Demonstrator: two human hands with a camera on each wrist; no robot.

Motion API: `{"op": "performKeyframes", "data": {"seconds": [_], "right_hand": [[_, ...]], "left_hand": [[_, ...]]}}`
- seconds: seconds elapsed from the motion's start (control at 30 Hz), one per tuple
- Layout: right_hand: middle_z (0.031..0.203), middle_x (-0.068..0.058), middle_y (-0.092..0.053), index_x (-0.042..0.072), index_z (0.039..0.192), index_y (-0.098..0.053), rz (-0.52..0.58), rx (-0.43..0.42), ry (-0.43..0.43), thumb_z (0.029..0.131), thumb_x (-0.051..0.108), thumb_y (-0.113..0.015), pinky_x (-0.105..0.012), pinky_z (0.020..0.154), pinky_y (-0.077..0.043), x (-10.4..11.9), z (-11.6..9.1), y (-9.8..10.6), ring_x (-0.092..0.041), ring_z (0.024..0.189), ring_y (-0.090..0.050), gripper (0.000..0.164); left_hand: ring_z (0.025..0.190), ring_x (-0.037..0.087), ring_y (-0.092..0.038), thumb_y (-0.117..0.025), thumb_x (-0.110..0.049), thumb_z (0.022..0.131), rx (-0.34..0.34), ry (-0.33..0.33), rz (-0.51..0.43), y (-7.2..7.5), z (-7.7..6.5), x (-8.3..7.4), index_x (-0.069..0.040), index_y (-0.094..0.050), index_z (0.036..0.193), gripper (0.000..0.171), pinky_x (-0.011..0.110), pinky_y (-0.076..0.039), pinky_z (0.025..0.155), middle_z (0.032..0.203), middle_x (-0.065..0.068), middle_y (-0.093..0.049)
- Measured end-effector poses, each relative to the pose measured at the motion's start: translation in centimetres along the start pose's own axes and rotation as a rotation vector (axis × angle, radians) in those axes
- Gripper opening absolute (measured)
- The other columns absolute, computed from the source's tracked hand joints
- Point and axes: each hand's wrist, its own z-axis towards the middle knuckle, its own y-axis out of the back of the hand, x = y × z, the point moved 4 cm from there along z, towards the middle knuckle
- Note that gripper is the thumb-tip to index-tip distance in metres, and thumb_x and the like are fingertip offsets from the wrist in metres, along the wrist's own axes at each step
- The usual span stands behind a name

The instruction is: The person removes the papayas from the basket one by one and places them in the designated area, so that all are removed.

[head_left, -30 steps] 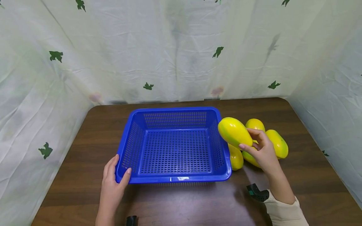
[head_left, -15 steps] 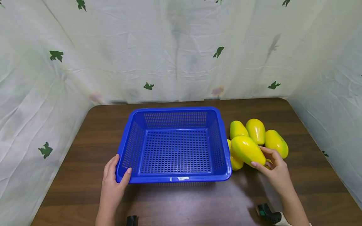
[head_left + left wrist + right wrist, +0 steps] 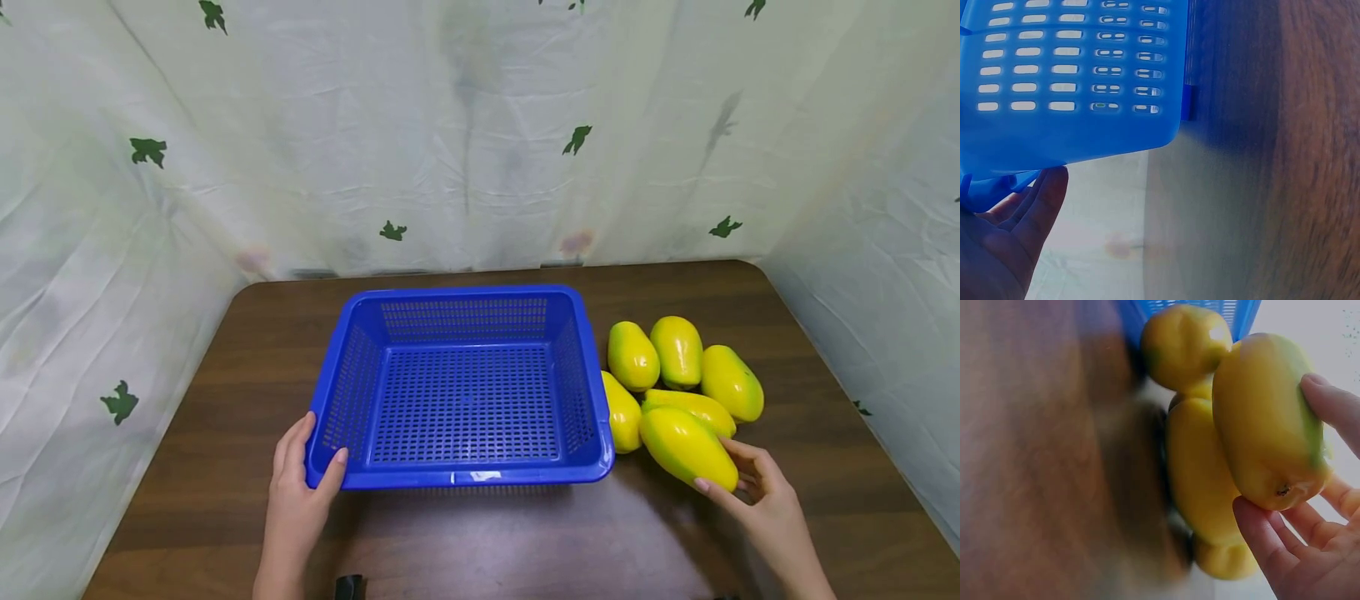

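Note:
A blue plastic basket (image 3: 465,400) with slotted walls stands on the table, nothing in it. My left hand (image 3: 296,492) grips its front left corner, thumb over the front rim and fingers at the left side; in the left wrist view the fingers (image 3: 1041,206) sit under the rim. To the right of the basket, my right hand (image 3: 768,508) holds a yellow-green mango (image 3: 686,448) by its near end, between thumb and fingers. The right wrist view shows this mango (image 3: 1269,419) above another mango (image 3: 1197,469). Whether the two touch is unclear.
Several more mangoes lie grouped right of the basket, among them one mango (image 3: 621,417) against its right wall and one mango (image 3: 732,383) farthest right. The brown wooden table (image 3: 480,542) ends at a pale leaf-patterned cloth (image 3: 465,167) behind.
My right hand has carried the mango from beside the basket's right rim toward me and to the right, lowering it in front of the group. My left hand and the basket have stayed put.

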Motion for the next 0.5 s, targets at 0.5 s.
{"op": "performKeyframes", "data": {"seconds": [0.5], "right_hand": [[0.118, -0.014, -0.046, 0.002, 0.125, -0.042, -0.156, 0.168, -0.095, 0.077, 0.033, -0.070, -0.013, 0.068, -0.040, -1.2, -0.9, -0.9, -0.013, 0.095, -0.043, 0.064]], "left_hand": [[0.116, 0.029, -0.037, -0.066, -0.007, 0.079, 0.005, 0.024, 0.004, 0.0, -0.1, 0.0, -0.002, -0.040, 0.133, 0.060, 0.016, -0.025, 0.093, 0.133, 0.013, -0.037]]}}
